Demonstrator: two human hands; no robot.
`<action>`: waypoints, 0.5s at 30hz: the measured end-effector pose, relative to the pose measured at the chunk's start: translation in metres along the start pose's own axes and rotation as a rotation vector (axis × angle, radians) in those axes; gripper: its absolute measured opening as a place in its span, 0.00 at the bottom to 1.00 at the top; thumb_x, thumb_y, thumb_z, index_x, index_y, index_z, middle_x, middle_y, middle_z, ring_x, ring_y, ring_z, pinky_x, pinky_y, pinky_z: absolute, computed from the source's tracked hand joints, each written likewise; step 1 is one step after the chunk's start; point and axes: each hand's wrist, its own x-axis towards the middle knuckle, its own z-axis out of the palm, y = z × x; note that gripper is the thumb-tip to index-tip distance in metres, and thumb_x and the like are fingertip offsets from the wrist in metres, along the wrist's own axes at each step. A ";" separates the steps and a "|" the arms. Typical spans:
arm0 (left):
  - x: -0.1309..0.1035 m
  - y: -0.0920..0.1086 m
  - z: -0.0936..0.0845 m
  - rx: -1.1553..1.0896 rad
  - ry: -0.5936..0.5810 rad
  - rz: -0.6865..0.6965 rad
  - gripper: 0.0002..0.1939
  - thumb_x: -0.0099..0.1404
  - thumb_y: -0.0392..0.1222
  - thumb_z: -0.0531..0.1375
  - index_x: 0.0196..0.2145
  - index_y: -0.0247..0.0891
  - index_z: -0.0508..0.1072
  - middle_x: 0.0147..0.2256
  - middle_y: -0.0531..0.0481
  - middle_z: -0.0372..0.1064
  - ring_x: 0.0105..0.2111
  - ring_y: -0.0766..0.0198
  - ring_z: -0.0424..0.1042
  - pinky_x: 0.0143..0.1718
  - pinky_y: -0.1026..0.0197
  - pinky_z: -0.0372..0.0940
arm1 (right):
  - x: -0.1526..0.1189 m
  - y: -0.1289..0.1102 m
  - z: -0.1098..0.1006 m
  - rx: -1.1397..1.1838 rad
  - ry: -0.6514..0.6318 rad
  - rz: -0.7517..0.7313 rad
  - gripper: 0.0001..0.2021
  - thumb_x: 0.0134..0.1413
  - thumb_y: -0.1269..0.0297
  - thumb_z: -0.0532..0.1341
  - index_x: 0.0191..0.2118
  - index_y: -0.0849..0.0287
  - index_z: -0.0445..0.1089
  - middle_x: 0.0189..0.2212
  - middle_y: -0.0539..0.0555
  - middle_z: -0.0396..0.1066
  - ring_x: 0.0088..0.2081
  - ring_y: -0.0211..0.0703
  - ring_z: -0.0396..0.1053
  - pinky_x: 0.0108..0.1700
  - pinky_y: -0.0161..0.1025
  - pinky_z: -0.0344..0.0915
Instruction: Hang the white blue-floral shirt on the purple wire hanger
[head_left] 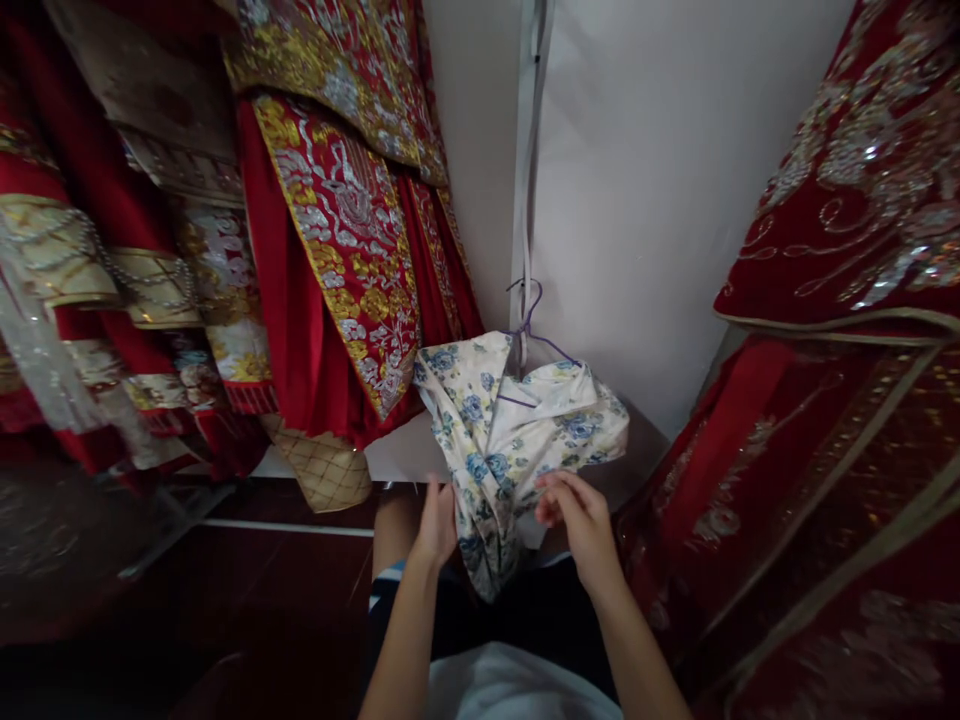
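A white blouse with blue flowers (480,420) hangs in front of me on a thin purple hanger (531,325). Its front crosses over and the lower part gathers to a narrow, drooping end. My left hand (437,525) is at the blouse's left edge, thumb and fingers pointing up and a little apart; part of the fingers is hidden. On the other side, my right hand (581,515) has its fingers bent together at the lower edge of the blouse, seemingly pinching the cloth.
A white strap (527,180) runs down the pale wall (630,180) to the hanger. Red embroidered costumes (345,230) hang close on the left. Another beaded red garment (840,260) crowds the right side. A dark floor (262,580) shows at lower left.
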 end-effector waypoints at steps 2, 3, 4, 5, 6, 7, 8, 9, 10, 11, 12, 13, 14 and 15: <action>0.000 -0.004 0.004 0.190 0.127 0.070 0.28 0.49 0.60 0.69 0.39 0.34 0.79 0.38 0.42 0.78 0.45 0.49 0.74 0.51 0.52 0.64 | 0.020 0.016 0.009 -0.102 -0.074 0.065 0.19 0.51 0.45 0.61 0.30 0.60 0.70 0.16 0.48 0.66 0.17 0.36 0.63 0.19 0.32 0.56; 0.000 -0.007 0.009 0.287 0.178 0.103 0.23 0.49 0.55 0.70 0.36 0.33 0.79 0.34 0.44 0.78 0.40 0.52 0.75 0.47 0.55 0.65 | 0.029 0.023 0.013 -0.161 -0.120 0.092 0.20 0.52 0.44 0.60 0.29 0.59 0.69 0.16 0.47 0.65 0.16 0.36 0.61 0.19 0.32 0.55; 0.000 -0.011 0.014 0.364 0.206 0.128 0.20 0.48 0.51 0.70 0.33 0.32 0.79 0.30 0.46 0.77 0.36 0.55 0.74 0.42 0.58 0.65 | 0.038 0.028 0.015 -0.221 -0.160 0.111 0.20 0.52 0.44 0.59 0.28 0.58 0.67 0.15 0.46 0.64 0.16 0.36 0.61 0.19 0.33 0.55; -0.001 -0.016 0.019 0.413 0.217 0.144 0.17 0.49 0.50 0.69 0.30 0.32 0.79 0.28 0.48 0.76 0.32 0.58 0.72 0.39 0.60 0.65 | 0.044 0.032 0.016 -0.279 -0.187 0.120 0.20 0.53 0.43 0.58 0.27 0.58 0.66 0.14 0.46 0.62 0.16 0.36 0.60 0.19 0.33 0.55; -0.001 -0.021 0.024 0.433 0.225 0.155 0.15 0.49 0.49 0.68 0.28 0.32 0.78 0.26 0.49 0.74 0.30 0.60 0.70 0.36 0.62 0.63 | 0.049 0.035 0.015 -0.332 -0.203 0.122 0.20 0.54 0.44 0.57 0.27 0.57 0.64 0.14 0.45 0.62 0.17 0.36 0.61 0.20 0.33 0.56; -0.003 -0.025 0.028 0.436 0.229 0.155 0.14 0.49 0.48 0.66 0.26 0.32 0.78 0.25 0.50 0.73 0.29 0.62 0.69 0.34 0.63 0.62 | 0.052 0.037 0.013 -0.376 -0.209 0.120 0.20 0.55 0.44 0.57 0.27 0.57 0.64 0.14 0.45 0.61 0.17 0.37 0.61 0.21 0.33 0.56; -0.004 -0.028 0.031 0.433 0.241 0.149 0.13 0.49 0.47 0.65 0.24 0.32 0.77 0.24 0.51 0.71 0.28 0.63 0.67 0.33 0.63 0.61 | 0.053 0.039 0.009 -0.413 -0.215 0.119 0.20 0.55 0.44 0.57 0.27 0.57 0.64 0.15 0.46 0.62 0.18 0.37 0.62 0.21 0.33 0.57; -0.006 -0.031 0.034 0.426 0.259 0.138 0.13 0.48 0.47 0.64 0.23 0.32 0.76 0.23 0.52 0.70 0.28 0.63 0.66 0.33 0.64 0.60 | 0.053 0.041 0.005 -0.443 -0.222 0.124 0.20 0.56 0.43 0.56 0.27 0.57 0.64 0.15 0.46 0.63 0.18 0.37 0.63 0.22 0.33 0.57; -0.007 -0.034 0.035 0.421 0.282 0.121 0.12 0.48 0.47 0.64 0.22 0.33 0.75 0.22 0.52 0.69 0.28 0.64 0.65 0.32 0.64 0.59 | 0.052 0.043 0.000 -0.468 -0.233 0.133 0.22 0.57 0.42 0.54 0.27 0.57 0.64 0.16 0.47 0.64 0.19 0.38 0.63 0.22 0.34 0.57; -0.008 -0.035 0.035 0.419 0.305 0.101 0.12 0.47 0.47 0.63 0.21 0.33 0.75 0.22 0.53 0.68 0.28 0.64 0.64 0.32 0.64 0.59 | 0.050 0.045 -0.004 -0.488 -0.242 0.139 0.23 0.58 0.41 0.53 0.27 0.57 0.64 0.16 0.48 0.65 0.19 0.38 0.64 0.23 0.34 0.58; -0.009 -0.036 0.035 0.419 0.321 0.077 0.12 0.46 0.47 0.63 0.20 0.33 0.74 0.21 0.53 0.67 0.28 0.64 0.64 0.32 0.64 0.59 | 0.048 0.047 -0.008 -0.505 -0.246 0.136 0.24 0.59 0.41 0.51 0.27 0.58 0.64 0.17 0.48 0.65 0.20 0.38 0.64 0.23 0.34 0.58; -0.010 -0.037 0.034 0.419 0.332 0.056 0.12 0.45 0.47 0.63 0.20 0.33 0.74 0.21 0.53 0.66 0.28 0.63 0.64 0.32 0.63 0.59 | 0.045 0.048 -0.011 -0.519 -0.246 0.128 0.25 0.60 0.40 0.50 0.27 0.58 0.65 0.17 0.49 0.66 0.20 0.39 0.65 0.24 0.34 0.58; -0.010 -0.038 0.033 0.416 0.340 0.042 0.12 0.45 0.47 0.63 0.20 0.33 0.74 0.22 0.53 0.66 0.28 0.63 0.64 0.32 0.63 0.59 | 0.042 0.049 -0.012 -0.528 -0.243 0.117 0.26 0.60 0.40 0.49 0.27 0.58 0.65 0.17 0.49 0.66 0.20 0.39 0.65 0.24 0.34 0.59; -0.009 -0.039 0.032 0.411 0.343 0.032 0.12 0.44 0.46 0.63 0.20 0.33 0.74 0.22 0.52 0.67 0.29 0.62 0.64 0.33 0.63 0.59 | 0.040 0.048 -0.013 -0.525 -0.241 0.110 0.25 0.61 0.41 0.49 0.27 0.58 0.65 0.17 0.50 0.66 0.21 0.39 0.65 0.25 0.34 0.59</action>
